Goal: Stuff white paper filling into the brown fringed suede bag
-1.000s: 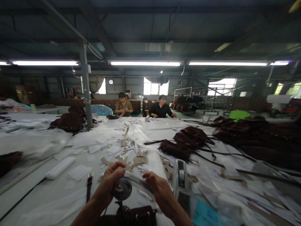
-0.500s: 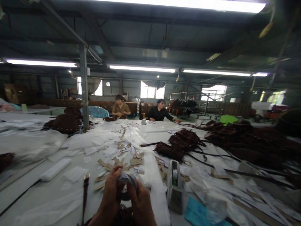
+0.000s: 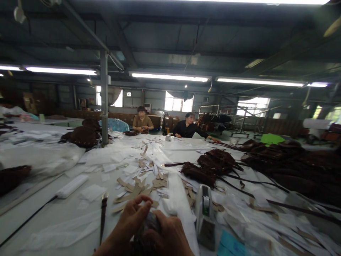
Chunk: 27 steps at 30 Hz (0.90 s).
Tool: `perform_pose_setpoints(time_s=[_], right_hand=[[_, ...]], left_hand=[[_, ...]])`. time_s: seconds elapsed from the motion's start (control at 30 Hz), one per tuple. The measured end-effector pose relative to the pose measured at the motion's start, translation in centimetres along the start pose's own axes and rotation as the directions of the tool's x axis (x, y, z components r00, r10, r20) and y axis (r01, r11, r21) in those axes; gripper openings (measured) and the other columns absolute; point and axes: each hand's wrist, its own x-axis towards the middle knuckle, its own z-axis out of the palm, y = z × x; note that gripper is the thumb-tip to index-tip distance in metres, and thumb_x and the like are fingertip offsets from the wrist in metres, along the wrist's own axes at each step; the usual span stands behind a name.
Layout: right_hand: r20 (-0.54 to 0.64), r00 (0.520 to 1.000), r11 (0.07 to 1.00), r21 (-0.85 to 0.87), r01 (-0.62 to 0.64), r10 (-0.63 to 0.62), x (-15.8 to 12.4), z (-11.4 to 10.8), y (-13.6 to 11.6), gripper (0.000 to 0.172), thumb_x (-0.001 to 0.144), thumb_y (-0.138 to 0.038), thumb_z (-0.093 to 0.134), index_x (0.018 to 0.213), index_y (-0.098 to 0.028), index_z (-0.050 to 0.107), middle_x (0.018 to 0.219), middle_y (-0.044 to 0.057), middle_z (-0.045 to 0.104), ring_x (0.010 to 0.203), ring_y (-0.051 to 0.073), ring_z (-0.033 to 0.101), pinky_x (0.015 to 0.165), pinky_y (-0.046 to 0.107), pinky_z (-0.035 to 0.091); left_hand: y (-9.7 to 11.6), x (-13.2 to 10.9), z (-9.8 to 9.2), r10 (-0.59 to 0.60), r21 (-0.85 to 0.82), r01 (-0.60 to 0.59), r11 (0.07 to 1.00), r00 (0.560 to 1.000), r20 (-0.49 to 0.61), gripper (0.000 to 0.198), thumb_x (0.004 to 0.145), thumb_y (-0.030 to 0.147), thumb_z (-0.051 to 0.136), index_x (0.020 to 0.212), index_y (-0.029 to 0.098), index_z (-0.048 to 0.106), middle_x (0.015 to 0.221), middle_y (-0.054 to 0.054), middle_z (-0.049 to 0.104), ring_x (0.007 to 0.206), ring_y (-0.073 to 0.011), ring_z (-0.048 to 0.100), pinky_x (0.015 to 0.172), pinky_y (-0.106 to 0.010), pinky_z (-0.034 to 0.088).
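Observation:
Low in the centre, my right hand (image 3: 167,231) is closed around a shiny, greyish roll (image 3: 151,222), which looks like a roll of tape. Much of it is hidden by my fingers and blurred. My left hand (image 3: 133,217) is close against it on the left, with its thumb and index fingertip pinched together; what they hold, if anything, is too small to see. Something dark brown shows beneath my hands, mostly covered. A brown leather strap with a metal buckle (image 3: 103,213) lies left of my left hand. Right of my right hand stands a grey tape dispenser (image 3: 205,220).
Cardboard strips (image 3: 134,190) and paper scraps litter the white table (image 3: 90,220). Dark brown fringed bags (image 3: 213,163) lie at mid right, with a larger heap (image 3: 287,163) beyond. A blue sheet (image 3: 230,244) is near the front. Two people sit across the table. A post (image 3: 104,99) rises at left.
The view has swung slightly left. My left fingers have moved from the side of the roll into a pinch above it. My right hand now covers more of the roll, which sits lower.

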Motion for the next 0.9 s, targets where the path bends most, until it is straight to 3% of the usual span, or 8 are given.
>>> perform_pose_setpoints(time_s=[0.13, 0.23, 0.33, 0.43, 0.57, 0.63, 0.73, 0.9], right_hand=[[-0.058, 0.996, 0.956, 0.288, -0.051, 0.071, -0.4, 1.5, 0.9, 0.022, 0.084, -0.041, 0.059, 0.083, -0.019, 0.061, 0.068, 0.001, 0.068, 0.062, 0.018, 0.062, 0.055, 0.024, 0.034], [-0.082, 0.994, 0.933, 0.358, -0.036, 0.070, -0.8, 2.7, 2.1, 0.027, 0.089, -0.042, 0.048, 0.084, -0.018, 0.060, 0.068, 0.003, 0.068, 0.061, 0.017, 0.062, 0.054, 0.024, 0.035], [-0.041, 0.999, 0.989, 0.146, -0.021, 0.027, -1.1, 2.6, 3.0, 0.015, 0.088, -0.030, 0.052, 0.088, -0.018, 0.061, 0.070, 0.004, 0.072, 0.065, 0.019, 0.068, 0.052, 0.024, 0.032], [0.048, 0.999, 0.991, -0.131, 0.030, -0.024, -1.0, 1.9, 3.1, 0.014, 0.080, -0.017, 0.063, 0.094, -0.019, 0.063, 0.076, 0.004, 0.075, 0.073, 0.024, 0.072, 0.053, 0.027, 0.030], [0.140, 0.983, 0.968, -0.202, 0.149, -0.122, -0.4, 1.7, 2.8, 0.009, 0.083, -0.016, 0.063, 0.090, -0.020, 0.067, 0.080, 0.004, 0.075, 0.073, 0.024, 0.072, 0.053, 0.029, 0.029], [0.113, 0.988, 0.976, -0.175, 0.129, -0.110, -0.1, 1.8, 2.8, 0.012, 0.084, -0.022, 0.065, 0.095, -0.020, 0.068, 0.082, 0.006, 0.075, 0.075, 0.026, 0.072, 0.054, 0.029, 0.031], [0.019, 0.999, 0.999, -0.020, 0.040, -0.040, 0.0, 2.1, 3.1, 0.027, 0.080, -0.034, 0.072, 0.103, -0.023, 0.065, 0.085, 0.004, 0.076, 0.077, 0.025, 0.072, 0.057, 0.026, 0.033], [-0.012, 0.997, 0.992, 0.106, -0.071, 0.073, -0.8, 2.8, 4.0, 0.019, 0.089, -0.037, 0.060, 0.088, -0.018, 0.063, 0.073, 0.004, 0.073, 0.066, 0.019, 0.068, 0.054, 0.024, 0.032]], left_hand=[[-1.6, 0.3, 1.1, -0.108, -0.364, 0.009, 0.931, 0.962, -0.253, 0.050, 0.059, 0.056, 0.081, 0.078, 0.020, 0.053, 0.053, 0.009, 0.048, 0.043, -0.0067, 0.043, 0.042, -0.016, 0.035], [-2.8, 0.3, 1.2, -0.193, -0.409, 0.088, 0.908, 0.955, -0.224, 0.055, 0.060, 0.062, 0.078, 0.085, 0.020, 0.054, 0.058, 0.008, 0.050, 0.049, -0.0088, 0.047, 0.046, -0.019, 0.039], [-3.0, 0.3, 0.1, -0.148, -0.092, 0.151, 0.984, 0.988, 0.041, 0.060, 0.072, 0.071, 0.061, 0.099, 0.018, 0.057, 0.059, 0.006, 0.051, 0.051, -0.0107, 0.046, 0.046, -0.020, 0.034], [-1.8, 0.1, -1.0, -0.094, 0.343, -0.005, 0.939, 0.958, 0.271, 0.053, 0.080, 0.062, 0.058, 0.108, 0.017, 0.060, 0.063, 0.004, 0.052, 0.055, -0.0113, 0.045, 0.050, -0.021, 0.032], [-0.8, 0.1, -0.6, -0.061, 0.595, -0.108, 0.796, 0.965, 0.256, 0.031, 0.083, 0.044, 0.061, 0.102, 0.020, 0.067, 0.079, 0.000, 0.063, 0.069, -0.0151, 0.055, 0.061, -0.023, 0.039], [-1.4, 0.3, 0.0, -0.076, 0.510, -0.056, 0.858, 0.969, 0.234, 0.030, 0.082, 0.045, 0.062, 0.093, 0.017, 0.065, 0.072, -0.001, 0.064, 0.062, -0.0141, 0.055, 0.055, -0.022, 0.037], [-3.2, 0.8, 0.7, -0.109, 0.109, 0.095, 0.989, 0.986, 0.129, 0.038, 0.074, 0.052, 0.070, 0.084, 0.017, 0.057, 0.054, 0.004, 0.057, 0.044, -0.0089, 0.045, 0.043, -0.018, 0.029], [-5.4, 1.1, 1.7, -0.184, -0.329, 0.147, 0.933, 0.979, -0.083, 0.046, 0.066, 0.054, 0.078, 0.079, 0.020, 0.049, 0.056, 0.009, 0.051, 0.046, -0.0060, 0.044, 0.046, -0.016, 0.034]])
